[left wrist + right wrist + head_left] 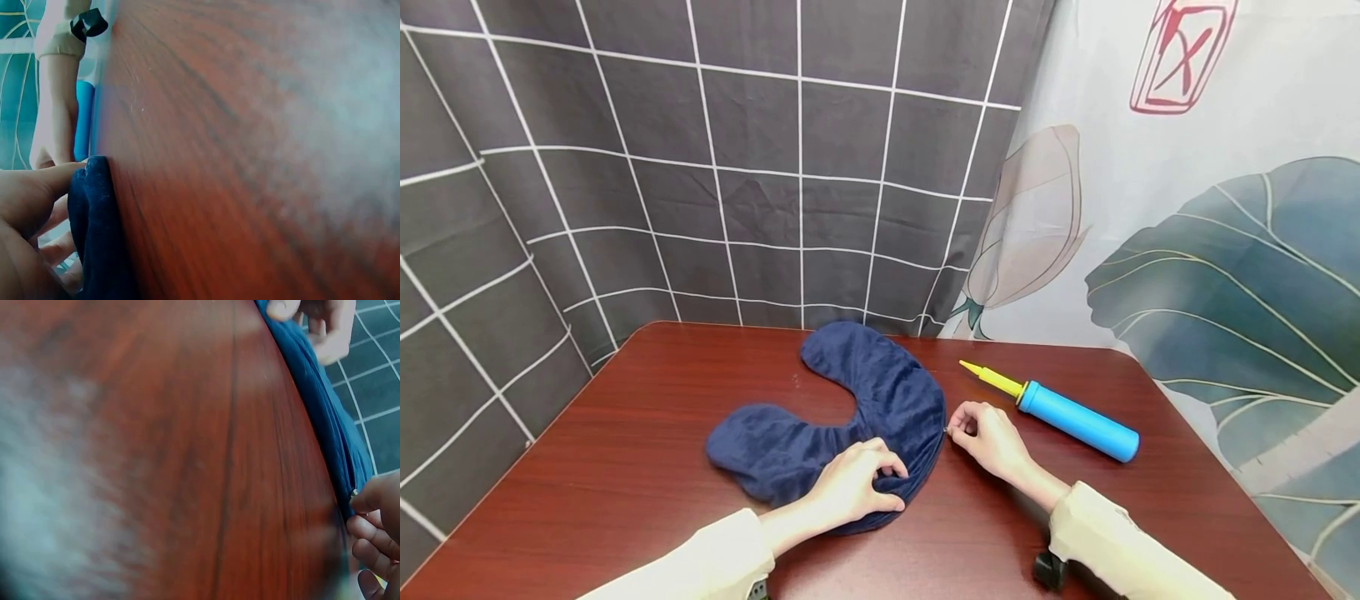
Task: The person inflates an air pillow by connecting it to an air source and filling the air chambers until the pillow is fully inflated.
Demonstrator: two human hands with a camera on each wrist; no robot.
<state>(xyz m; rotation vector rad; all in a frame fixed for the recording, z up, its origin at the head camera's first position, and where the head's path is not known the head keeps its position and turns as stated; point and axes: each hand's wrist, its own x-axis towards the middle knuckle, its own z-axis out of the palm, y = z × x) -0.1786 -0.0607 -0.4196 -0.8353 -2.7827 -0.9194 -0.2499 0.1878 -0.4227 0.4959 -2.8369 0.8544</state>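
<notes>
A navy blue U-shaped neck pillow, soft and rather flat, lies on the table with its opening toward the far left. My left hand holds the fabric near the pillow's front edge, thumb by the rim and bent fingers on top. At the right-hand edge, my right hand pinches a small metal zipper pull between thumb and forefinger. The zipper seam runs along the outer curve in the right wrist view. How far the zipper is drawn cannot be seen.
A blue hand pump with a yellow nozzle lies to the right, beyond my right hand. The reddish-brown wooden table meets a dark grid-patterned curtain and a white floral curtain at the back.
</notes>
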